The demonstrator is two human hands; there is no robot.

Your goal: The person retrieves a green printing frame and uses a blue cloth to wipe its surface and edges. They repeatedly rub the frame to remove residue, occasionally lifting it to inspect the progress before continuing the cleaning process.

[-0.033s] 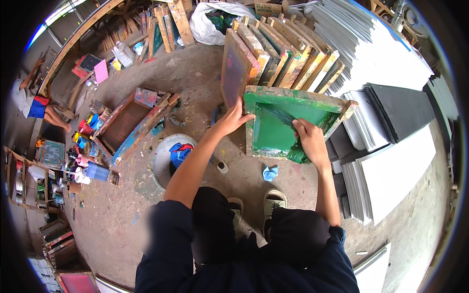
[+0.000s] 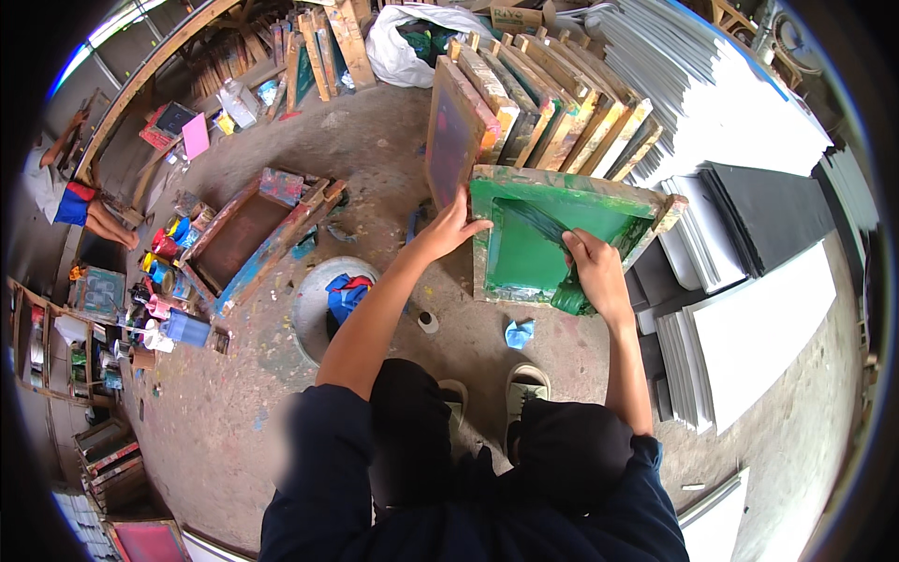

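Note:
A wooden screen-printing frame (image 2: 573, 181) with green mesh stands tilted in front of me, its wood smeared with green paint. My left hand (image 2: 444, 230) grips its left edge, thumb toward the front and fingers partly hidden. At the frame's lower right, my right hand (image 2: 597, 272) is closed around a paint-coated dark green tool (image 2: 543, 221) that looks like a squeegee. Part of it slants up-left across the mesh; a thick green lump (image 2: 569, 298) shows below the fingers, and I cannot tell if both are one piece. Behind my left hand stands a purple-grey mesh frame (image 2: 451, 140).
Several wooden frames (image 2: 562, 98) stand in a row behind. White sheets (image 2: 749, 328) and black sheets (image 2: 773, 211) are stacked right. Left are a round container (image 2: 309, 314) with blue cloth, another frame (image 2: 239, 234) and paint pots (image 2: 164, 245). Blue crumpled paper (image 2: 519, 333) lies near my feet. A person (image 2: 70, 192) sits far left.

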